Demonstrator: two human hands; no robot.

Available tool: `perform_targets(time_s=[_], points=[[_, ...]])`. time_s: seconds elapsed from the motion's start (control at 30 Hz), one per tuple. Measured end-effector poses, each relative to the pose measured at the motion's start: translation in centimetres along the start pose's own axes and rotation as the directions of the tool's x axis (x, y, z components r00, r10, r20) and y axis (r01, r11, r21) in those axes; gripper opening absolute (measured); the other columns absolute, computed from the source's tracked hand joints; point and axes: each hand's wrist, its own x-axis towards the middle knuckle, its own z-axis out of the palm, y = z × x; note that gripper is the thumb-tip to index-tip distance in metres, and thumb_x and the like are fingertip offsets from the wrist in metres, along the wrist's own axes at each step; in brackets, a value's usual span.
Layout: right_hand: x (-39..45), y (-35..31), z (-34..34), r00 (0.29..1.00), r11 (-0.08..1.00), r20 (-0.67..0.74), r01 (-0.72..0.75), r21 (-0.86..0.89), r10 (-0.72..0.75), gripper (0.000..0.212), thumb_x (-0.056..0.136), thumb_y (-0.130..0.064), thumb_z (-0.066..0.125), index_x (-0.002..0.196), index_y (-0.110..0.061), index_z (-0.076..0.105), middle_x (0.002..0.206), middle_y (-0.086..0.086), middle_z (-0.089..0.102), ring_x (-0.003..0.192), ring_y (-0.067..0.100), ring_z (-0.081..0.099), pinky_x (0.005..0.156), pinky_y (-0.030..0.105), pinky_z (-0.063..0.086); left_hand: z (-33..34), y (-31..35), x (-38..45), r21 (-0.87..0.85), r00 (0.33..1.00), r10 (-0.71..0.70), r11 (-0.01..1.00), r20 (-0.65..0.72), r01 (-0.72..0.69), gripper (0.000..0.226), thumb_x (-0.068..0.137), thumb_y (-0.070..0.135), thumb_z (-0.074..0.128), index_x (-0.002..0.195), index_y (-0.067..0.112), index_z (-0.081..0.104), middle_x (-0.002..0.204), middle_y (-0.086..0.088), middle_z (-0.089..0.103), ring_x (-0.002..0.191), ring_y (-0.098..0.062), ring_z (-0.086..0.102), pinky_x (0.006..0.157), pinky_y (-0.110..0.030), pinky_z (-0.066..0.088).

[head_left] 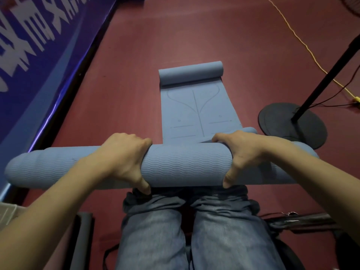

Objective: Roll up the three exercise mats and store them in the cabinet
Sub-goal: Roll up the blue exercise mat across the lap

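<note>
Both hands clamped on rolled mat: left hand and right hand wrapped over top, thumbs underneath, hands apart. Roll lay crosswise just in front of knees, long axis left to right. Flat remainder of mat stretched straight ahead on red floor, far end curled. Neither hand nearer. Cabinet not in view.
</note>
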Motion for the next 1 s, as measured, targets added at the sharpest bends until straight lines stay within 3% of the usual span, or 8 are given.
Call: perform_targets(time_s=[0.23, 0.43, 0.5, 0.6, 0.7, 0.77, 0.83, 1.0], points=[[-0.8, 0.2, 0.8, 0.991, 0.994, 0.133, 0.014, 0.106, -0.029, 0.097, 0.033, -0.067, 0.093, 0.118, -0.047, 0.053, 0.112, -0.022, 0.065, 0.105, 0.002, 0.061, 0.095, 0.031, 0.053, -0.4, 0.0, -1.2, -0.123, 0.995, 0.06, 0.991, 0.082, -0.05, 0.094, 0.025, 0.09, 0.067, 0.1, 0.035, 0.059, 0.081, 0.014, 0.064, 0.072, -0.011, 0.062, 0.07, -0.033, 0.054], [-1.1, 0.9, 0.9, 0.943, 0.975, 0.318, 0.03, 0.221, -0.101, 0.074, 0.045, -0.054, 0.097, 0.11, -0.046, 0.062, 0.11, -0.025, 0.069, 0.104, 0.001, 0.065, 0.096, 0.035, 0.055, -0.4, 0.4, -1.3, -0.266, 0.972, 0.106, 0.963, 0.21, -0.047, 0.084, 0.023, 0.086, 0.078, 0.086, 0.033, 0.061, 0.076, 0.017, 0.066, 0.068, -0.002, 0.061, 0.068, -0.028, 0.054], [-1.0, 1.4, 1.5, 0.961, 0.965, 0.246, 0.062, 0.253, -0.127, 0.08, 0.043, -0.056, 0.097, 0.112, -0.046, 0.059, 0.112, -0.025, 0.066, 0.105, -0.001, 0.064, 0.096, 0.033, 0.053, -0.3, 0.3, -1.2, -0.296, 0.971, 0.105, 0.954, 0.215, -0.038, 0.084, 0.022, 0.086, 0.078, 0.086, 0.033, 0.062, 0.076, 0.018, 0.066, 0.068, -0.001, 0.061, 0.068, -0.028, 0.054], [-1.2, 2.0, 1.9, 0.99, 0.935, 0.011, 0.132, 0.33, -0.144, 0.088, 0.037, -0.053, 0.098, 0.11, -0.043, 0.05, 0.113, -0.026, 0.054, 0.102, -0.005, 0.054, 0.085, 0.017, 0.046, -0.3, -0.2, -0.3, -0.37, 0.968, 0.106, 0.929, 0.229, -0.014, 0.085, 0.019, 0.084, 0.081, 0.087, 0.035, 0.066, 0.077, 0.021, 0.069, 0.07, 0.001, 0.064, 0.07, -0.029, 0.056], [-1.3, 2.2, 1.9, 0.974, 0.926, -0.154, 0.21, 0.314, -0.168, 0.085, 0.034, -0.053, 0.098, 0.103, -0.032, 0.054, 0.106, -0.017, 0.056, 0.094, 0.003, 0.055, 0.076, 0.025, 0.048, -0.1, -0.8, 0.6, -0.446, 0.959, 0.132, 0.895, 0.249, -0.007, 0.084, 0.02, 0.079, 0.086, 0.092, 0.04, 0.068, 0.084, 0.025, 0.071, 0.076, 0.003, 0.066, 0.074, -0.03, 0.057], [-1.5, 2.1, 1.4, 0.981, 0.921, -0.136, 0.179, 0.346, -0.14, 0.078, 0.036, -0.051, 0.099, 0.101, -0.033, 0.06, 0.104, -0.015, 0.063, 0.09, 0.002, 0.06, 0.074, 0.028, 0.052, 0.1, -1.1, 1.1, -0.488, 0.951, 0.155, 0.873, 0.269, -0.004, 0.083, 0.022, 0.076, 0.088, 0.094, 0.041, 0.068, 0.088, 0.025, 0.072, 0.081, 0.002, 0.067, 0.078, -0.033, 0.058], [-1.6, 2.1, 0.6, 0.991, 0.941, -0.095, 0.125, 0.316, -0.099, 0.075, 0.037, -0.06, 0.096, 0.102, -0.038, 0.065, 0.107, -0.019, 0.066, 0.096, -0.006, 0.06, 0.084, 0.03, 0.053, 0.1, -1.1, 1.5, -0.528, 0.942, 0.181, 0.849, 0.281, -0.006, 0.085, 0.023, 0.074, 0.09, 0.099, 0.041, 0.069, 0.095, 0.025, 0.072, 0.088, 0.001, 0.068, 0.084, -0.035, 0.057], [-1.1, 1.5, -1.4, 0.997, 0.996, -0.066, 0.039, 0.081, -0.034, 0.075, 0.05, -0.077, 0.08, 0.117, -0.044, 0.067, 0.112, -0.027, 0.067, 0.11, -0.001, 0.059, 0.099, 0.036, 0.049, 0.1, -1.8, 2.0, -0.554, 0.982, 0.166, 0.828, 0.091, -0.089, 0.129, 0.017, 0.09, 0.078, 0.134, 0.042, 0.051, 0.116, 0.025, 0.051, 0.11, 0.003, 0.048, 0.1, -0.033, 0.046]])
